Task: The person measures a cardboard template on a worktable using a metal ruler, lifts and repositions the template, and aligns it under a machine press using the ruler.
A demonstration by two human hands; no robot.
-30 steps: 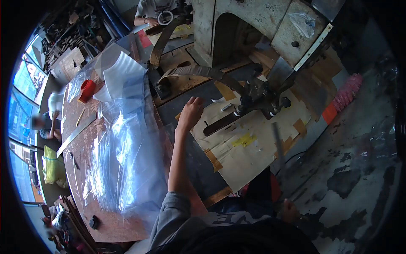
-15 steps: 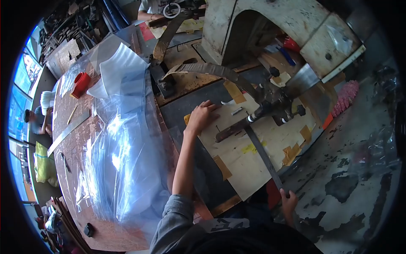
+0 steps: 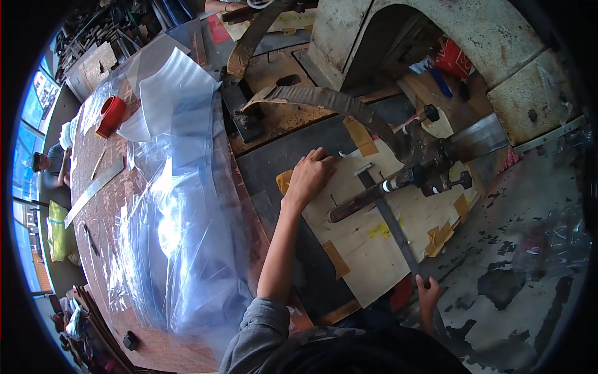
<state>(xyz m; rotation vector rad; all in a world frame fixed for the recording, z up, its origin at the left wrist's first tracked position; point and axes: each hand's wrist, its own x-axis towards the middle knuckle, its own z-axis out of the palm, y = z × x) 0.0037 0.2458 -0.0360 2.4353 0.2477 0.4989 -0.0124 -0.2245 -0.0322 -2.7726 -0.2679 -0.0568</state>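
The strip [image 3: 398, 235], long, flat and dark, lies slantwise over the pale board [image 3: 364, 274], passing beneath the machine's clamp arm [image 3: 352, 207]; its far end touches or nearly touches a small metal piece [image 3: 363, 168] set crosswise. The right hand [image 3: 428, 292] is closed around the strip near the board's close edge, and the strip's tail runs on past the grip. The left hand [image 3: 313, 176] rests on the board's left side, fingers bent; whether it pinches anything underneath cannot be told. Brown tape [image 3: 336, 260] holds down the board's edges, and a yellow mark [image 3: 379, 230] shows just beside the strip. Around the board is the dark worktop [image 3: 305, 262], with a curved band [image 3: 324, 98] arching behind the left hand and the machine [image 3: 336, 43] standing beyond. To the left, clear plastic sheets [image 3: 187, 230] cover much of the brown worktop [image 3: 112, 324], which also bears a red roll [image 3: 111, 117], a pencil [image 3: 98, 163], a ruler [image 3: 93, 194] and a small black object [image 3: 130, 340]. Farther left are a yellow bag [image 3: 59, 232] and a person [image 3: 57, 165]; another person's forearm [image 3: 219, 6] shows at the top.
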